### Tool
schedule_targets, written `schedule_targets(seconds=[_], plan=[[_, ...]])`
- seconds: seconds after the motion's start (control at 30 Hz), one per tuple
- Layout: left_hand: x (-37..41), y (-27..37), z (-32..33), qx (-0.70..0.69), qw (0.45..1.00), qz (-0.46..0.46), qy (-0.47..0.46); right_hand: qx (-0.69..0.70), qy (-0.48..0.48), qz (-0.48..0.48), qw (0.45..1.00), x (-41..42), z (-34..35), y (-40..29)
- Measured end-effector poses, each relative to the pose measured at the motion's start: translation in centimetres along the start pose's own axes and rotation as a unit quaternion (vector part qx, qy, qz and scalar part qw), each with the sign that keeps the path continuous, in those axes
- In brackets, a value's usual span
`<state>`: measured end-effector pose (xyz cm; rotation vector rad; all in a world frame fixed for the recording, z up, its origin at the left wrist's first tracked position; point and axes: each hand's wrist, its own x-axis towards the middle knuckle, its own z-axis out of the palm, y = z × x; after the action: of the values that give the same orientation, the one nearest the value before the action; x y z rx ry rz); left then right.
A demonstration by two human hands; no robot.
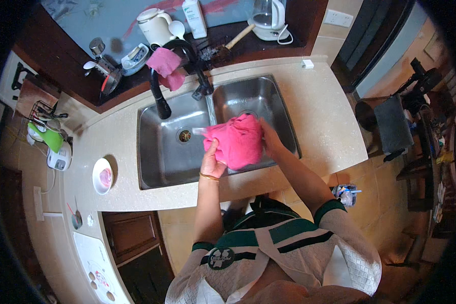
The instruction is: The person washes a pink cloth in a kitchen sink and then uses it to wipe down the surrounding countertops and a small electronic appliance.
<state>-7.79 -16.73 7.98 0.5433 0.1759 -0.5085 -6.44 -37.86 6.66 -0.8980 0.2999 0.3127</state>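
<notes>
A bunched pink cloth (237, 144) is held above the divider of the steel double sink (167, 167). My left hand (212, 161) grips its left side, thumb on top. My right hand (269, 138) lies against its right side, the fingers partly hidden behind it. Something pale and blurred (200, 131) sticks out of the cloth's left edge; I cannot tell what it is. Behind the cloth, the black faucet (161, 102) arches over the left basin, with a lighter pink cloth (164, 62) draped on its neck.
A white bowl (103, 176) with something pink inside stands on the counter (319, 114) left of the sink. On the ledge behind are a white kettle (154, 26), a white bottle (194, 19), a wooden-handled brush (235, 38) and a glass kettle (268, 19).
</notes>
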Motion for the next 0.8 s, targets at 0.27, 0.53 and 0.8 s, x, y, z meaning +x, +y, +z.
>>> schedule_targets(seconds=[0.27,0.53,0.8], plan=[[-3.3,-2.6,6.5,0.317,0.932,0.144,0.094,0.134,-0.191,0.184,0.955,-4.8,4.3,2.7],[-3.0,-10.0,8.8,0.508,0.838,0.041,-0.195,0.217,-0.166,-0.059,0.96,-7.6,-5.6,-1.4],[1.8,-13.3,8.1,0.618,0.772,0.129,-0.08,0.079,0.437,-0.349,0.825,-13.4,-20.9,-7.9]])
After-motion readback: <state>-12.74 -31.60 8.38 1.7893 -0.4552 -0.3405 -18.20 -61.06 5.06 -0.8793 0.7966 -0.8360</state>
